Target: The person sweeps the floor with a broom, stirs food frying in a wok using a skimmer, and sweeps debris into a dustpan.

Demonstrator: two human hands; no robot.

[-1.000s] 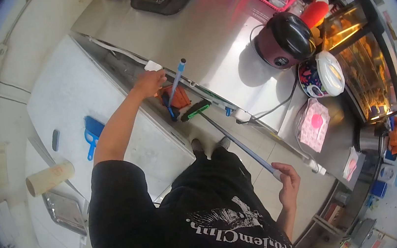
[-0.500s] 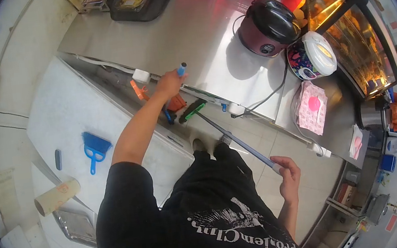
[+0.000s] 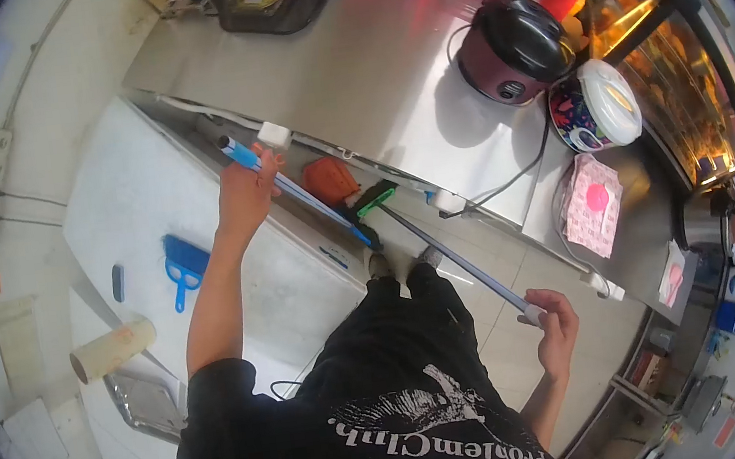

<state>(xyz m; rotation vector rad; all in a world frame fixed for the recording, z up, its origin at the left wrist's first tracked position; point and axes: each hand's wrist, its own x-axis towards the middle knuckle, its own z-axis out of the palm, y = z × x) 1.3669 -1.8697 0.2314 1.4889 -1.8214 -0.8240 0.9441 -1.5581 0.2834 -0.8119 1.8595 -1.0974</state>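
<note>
My left hand [image 3: 244, 197] is closed around a long blue-and-grey pole [image 3: 314, 201] near its upper end. The pole slants down to the right, and its blue lower end is beside my feet. A broom [image 3: 454, 260] with a grey stick, green head and dark bristles leans across the gap between the counters. My right hand [image 3: 556, 327] grips the pale top of its stick between thumb and fingers. The broom head is low, beyond my feet. Next to it lies an orange-red object [image 3: 331, 180], partly hidden, whose kind I cannot make out.
A steel counter [image 3: 338, 68] holds a rice cooker [image 3: 515, 51], a patterned pot [image 3: 593, 110], pink paper [image 3: 590, 207] and a black tray [image 3: 296, 18]. On the white surface [image 3: 122, 214] at left lie a small blue dustpan [image 3: 184, 268] and a cardboard tube [image 3: 113, 350]. A glass display case [image 3: 669, 73] stands right.
My left hand has moved left and toward me with the blue-and-grey pole, away from the counter edge; more of the pole shows. My right hand still holds the broom, with little movement.
</note>
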